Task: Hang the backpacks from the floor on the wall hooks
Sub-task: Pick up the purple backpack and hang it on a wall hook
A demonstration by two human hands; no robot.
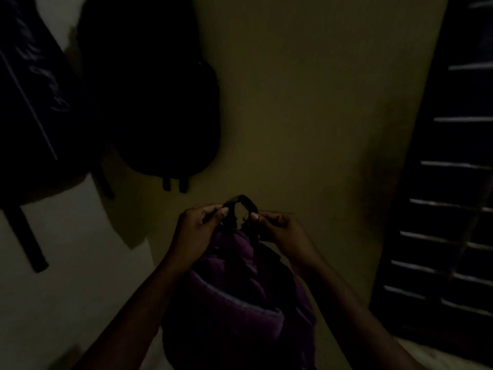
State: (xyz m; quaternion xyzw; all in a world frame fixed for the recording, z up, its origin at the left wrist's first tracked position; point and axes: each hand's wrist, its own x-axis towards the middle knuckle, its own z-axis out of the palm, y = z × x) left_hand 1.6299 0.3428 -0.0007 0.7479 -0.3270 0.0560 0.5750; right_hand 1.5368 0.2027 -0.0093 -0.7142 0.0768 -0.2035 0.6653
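Pale script runs down the dark hanging bag with a thin light stripe (32, 89) at the left edge of the view, but the room is so dim that none of the letters can be read. Three bags can be counted. That striped one is cut off by the left and top edges, with two dark straps dangling below it. Beside it hangs a plain black rounded backpack (160, 102) against the dull yellow-green wall (306, 102); its top and whatever carries it lie in shadow, and two short strap ends show under its bottom edge. The third is a purple fabric backpack with a grey piped seam (234, 289), held up in front of the wall, low and centre in the view, below and right of the black one. Its dark top carry loop (241, 202) stands up between the hands. The left hand (197, 233) has thumb and fingers pinched on the loop's left side, and the right hand (282, 231) is closed on the right side. At the right edge stands what may be a dark window grille with pale horizontal bars (448, 209), partly cut off.
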